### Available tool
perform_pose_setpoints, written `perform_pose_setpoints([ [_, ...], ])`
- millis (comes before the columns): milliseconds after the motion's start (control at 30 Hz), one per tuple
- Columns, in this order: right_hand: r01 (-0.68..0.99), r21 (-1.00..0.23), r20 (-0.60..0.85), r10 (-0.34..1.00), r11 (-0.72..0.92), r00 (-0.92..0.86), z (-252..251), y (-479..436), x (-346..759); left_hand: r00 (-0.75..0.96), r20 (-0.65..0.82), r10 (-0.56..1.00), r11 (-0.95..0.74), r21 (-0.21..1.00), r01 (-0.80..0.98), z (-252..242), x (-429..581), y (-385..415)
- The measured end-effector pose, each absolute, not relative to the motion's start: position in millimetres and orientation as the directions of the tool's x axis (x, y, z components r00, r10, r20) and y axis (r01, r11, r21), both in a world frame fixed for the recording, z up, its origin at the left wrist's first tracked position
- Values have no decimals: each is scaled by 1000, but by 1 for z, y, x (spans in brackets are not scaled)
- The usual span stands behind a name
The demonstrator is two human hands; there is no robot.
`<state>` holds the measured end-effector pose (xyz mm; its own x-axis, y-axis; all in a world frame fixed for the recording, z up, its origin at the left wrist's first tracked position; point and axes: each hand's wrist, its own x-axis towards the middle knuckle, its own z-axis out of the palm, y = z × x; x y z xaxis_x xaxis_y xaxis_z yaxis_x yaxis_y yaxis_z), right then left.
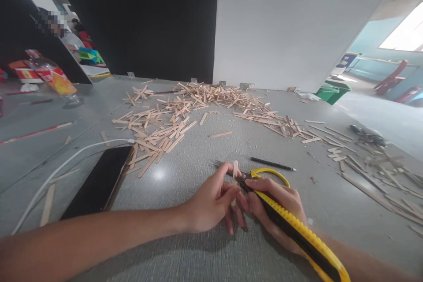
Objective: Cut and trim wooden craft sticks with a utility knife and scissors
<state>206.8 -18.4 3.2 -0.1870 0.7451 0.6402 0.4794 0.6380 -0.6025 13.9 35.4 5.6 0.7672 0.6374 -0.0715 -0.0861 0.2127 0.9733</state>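
My left hand (214,198) pinches a short wooden craft stick (235,169) upright between thumb and fingers. In my right hand (280,205) is a yellow and black utility knife (294,224), its front end against or very close to the stick; the blade itself is hard to make out. Behind both hands, scissors with a yellow handle (271,171) lie on the table, partly covered by my fingers. A black pen (272,164) rests just beyond them.
Loose craft sticks (214,94) are heaped in an arc across the grey table (185,246). Thin cut strips (366,180) lie at right. A phone (99,180) with a white cable (66,163) is at left, a bottle (53,77) farther back. Black and white panels (280,22) stand behind.
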Motion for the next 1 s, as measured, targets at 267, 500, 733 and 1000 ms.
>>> perform_pose_setpoints([
  [267,495,-563,671,716,662,-193,4,-17,206,763,-85,641,250,963,-103,2,15,42],
  [500,452,-721,549,831,524,-88,2,-17,209,771,-99,630,251,965,-82,2,15,41],
  [733,396,-785,491,868,477,-73,7,-16,205,765,-88,639,212,975,-65,5,16,39],
  [1000,25,-997,69,997,70,-40,13,-9,214,780,-63,623,191,979,-73,4,13,38],
])
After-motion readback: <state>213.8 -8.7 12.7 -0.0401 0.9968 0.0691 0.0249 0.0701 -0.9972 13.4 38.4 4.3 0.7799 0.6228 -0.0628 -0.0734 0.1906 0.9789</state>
